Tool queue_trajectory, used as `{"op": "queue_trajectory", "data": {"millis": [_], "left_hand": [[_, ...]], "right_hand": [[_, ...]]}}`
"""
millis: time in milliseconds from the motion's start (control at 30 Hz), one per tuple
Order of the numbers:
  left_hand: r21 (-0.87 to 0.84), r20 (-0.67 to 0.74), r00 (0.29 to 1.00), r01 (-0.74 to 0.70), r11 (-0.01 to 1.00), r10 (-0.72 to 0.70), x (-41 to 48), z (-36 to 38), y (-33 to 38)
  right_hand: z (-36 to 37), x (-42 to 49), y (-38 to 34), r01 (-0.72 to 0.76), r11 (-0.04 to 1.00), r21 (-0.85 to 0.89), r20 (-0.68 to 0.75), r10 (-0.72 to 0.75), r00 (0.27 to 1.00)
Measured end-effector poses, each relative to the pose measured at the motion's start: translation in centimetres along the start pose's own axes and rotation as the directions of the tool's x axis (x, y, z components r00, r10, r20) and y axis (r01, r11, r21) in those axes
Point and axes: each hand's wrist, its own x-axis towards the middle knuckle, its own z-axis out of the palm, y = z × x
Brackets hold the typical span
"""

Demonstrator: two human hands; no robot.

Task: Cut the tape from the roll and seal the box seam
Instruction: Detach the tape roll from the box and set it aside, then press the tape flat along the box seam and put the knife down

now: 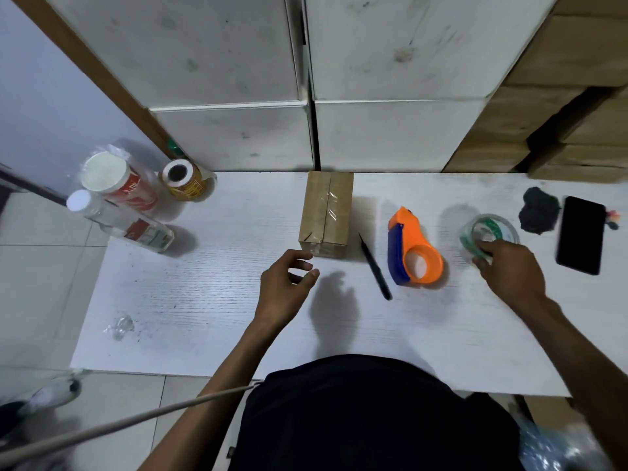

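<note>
Light fell evenly from overhead, and the left hand (pixel 284 287) threw a soft shadow onto the white table (pixel 204 300). Wide-angle bending curved the edges; the lower corners went blurry.

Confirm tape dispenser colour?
The tape dispenser is orange with a blue blade side, lying on the white table. Head view, the only one, shows it clearly.

On the tabletop (pixel 204 300) the box (pixel 325 215) stood at the far middle. Right of it lay a pen (pixel 374 265), then a tape dispenser (pixel 413 248), then the tape roll (pixel 487 234), then a phone (pixel 581 234) at far right. Bottles (pixel 119 205) stood at far left.
</note>
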Motion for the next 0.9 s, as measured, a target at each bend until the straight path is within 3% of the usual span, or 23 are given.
{"op": "queue_trajectory", "data": {"millis": [267,367,433,500,567,633,733,800,900], "left_hand": [[0.041,-0.145,0.983,-0.103,0.994,0.108,1.2,-0.2,-0.6],[0.074,-0.171,0.972,-0.147,0.986,0.158,1.7,-0.5,-0.4],[0.014,-0.189,0.978,-0.084,0.996,0.086,2.1,-0.6,0.0],[-0.091,-0.166,0.985,0.037,0.995,-0.052,2.3,-0.5,0.4],[-0.205,-0.114,0.983,0.121,0.971,-0.147,2.4,-0.2,0.5],[-0.257,-0.104,0.982,0.128,0.958,-0.159,2.5,0.1,0.6],[-0.057,-0.233,0.972,0.027,0.998,-0.040,2.8,0.5,0.6],[0.173,-0.300,0.938,-0.123,0.977,0.171,3.3,0.3,0.3],[0.362,-0.213,0.876,-0.342,0.867,0.434,4.7,-0.1,-0.3]], "right_hand": [[1.6,-0.4,0.1,-0.044,0.999,0.012,0.056,0.044,0.997],[-0.4,-0.9,-1.1,-0.054,0.988,0.142,-0.101,0.069,0.993],[-2.3,-1.8,-3.4,0.023,0.953,0.302,-0.231,0.050,0.972],[-3.6,-2.6,-6.6,0.114,0.885,0.452,-0.269,0.013,0.963],[-3.7,-3.1,-10.2,0.151,0.790,0.594,-0.181,-0.051,0.982],[-2.7,-3.4,-13.4,0.204,0.751,0.628,-0.109,-0.175,0.979],[-0.6,-3.3,-17.1,0.344,0.749,0.566,-0.094,-0.356,0.930],[0.4,-2.6,-18.5,0.398,0.744,0.537,-0.088,-0.420,0.903],[1.2,-1.5,-19.7,0.481,0.743,0.466,-0.085,-0.503,0.860]]}}
